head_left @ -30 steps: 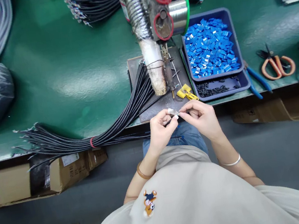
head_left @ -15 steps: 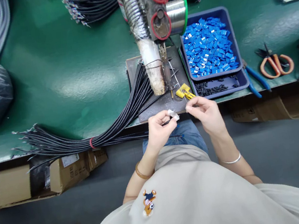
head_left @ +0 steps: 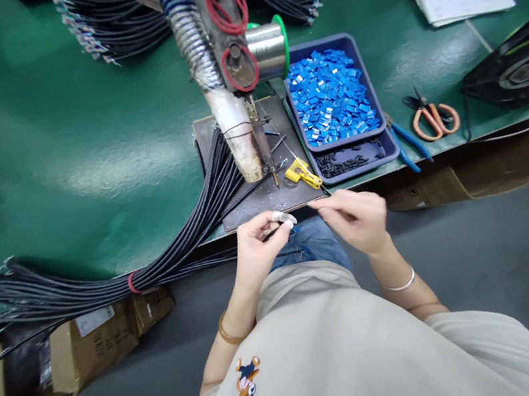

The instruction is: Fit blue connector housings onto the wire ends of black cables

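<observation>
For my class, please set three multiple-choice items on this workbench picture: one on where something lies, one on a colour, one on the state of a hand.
1. Where do the scissors lie?
A. right of the blue tray
B. on the cardboard box
C. on the person's lap

2. What colour is the band around the black cable bundle?
A. white
B. red
C. yellow

3. How is the left hand?
A. flat on the bench
B. open and empty
C. pinching a thin black wire

Answers:
1 A, the orange-handled scissors rest on the green bench right of the blue tray.
2 B, a red band wraps the bundle near the bench edge.
3 C, its fingers close on the wire; the right hand is alongside.
</observation>
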Motion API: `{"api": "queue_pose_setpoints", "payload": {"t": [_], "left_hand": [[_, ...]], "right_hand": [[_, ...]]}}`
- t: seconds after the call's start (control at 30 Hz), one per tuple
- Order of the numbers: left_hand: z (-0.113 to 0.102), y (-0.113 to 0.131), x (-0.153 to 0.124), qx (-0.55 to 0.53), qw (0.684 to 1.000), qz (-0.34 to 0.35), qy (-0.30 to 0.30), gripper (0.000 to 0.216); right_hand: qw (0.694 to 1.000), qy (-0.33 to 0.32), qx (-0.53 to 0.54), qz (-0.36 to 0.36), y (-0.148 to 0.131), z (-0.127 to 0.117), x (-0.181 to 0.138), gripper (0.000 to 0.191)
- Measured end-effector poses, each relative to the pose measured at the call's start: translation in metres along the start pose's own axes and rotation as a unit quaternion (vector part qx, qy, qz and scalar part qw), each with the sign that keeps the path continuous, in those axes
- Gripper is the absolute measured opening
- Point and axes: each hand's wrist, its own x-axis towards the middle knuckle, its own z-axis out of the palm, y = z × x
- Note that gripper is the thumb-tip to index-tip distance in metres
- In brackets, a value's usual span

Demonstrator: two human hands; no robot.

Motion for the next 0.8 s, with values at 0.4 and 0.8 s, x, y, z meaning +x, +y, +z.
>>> {"api": "queue_pose_setpoints", "payload": {"t": [0.4,0.8], "left_hand": [[-0.026,-0.022,-0.001,-0.181,0.921,-0.130,-0.319,0.026],[-0.007,-0.017,0.007,-0.275,0.946,-0.169,-0.023,0.026]], "right_hand": [[0.951,-0.059,-0.279,0.118,0.068,-0.027,0.050,0.011],[0.943,-0.075,-0.302,0.120,0.066,-0.022,0.054,0.012]]}}
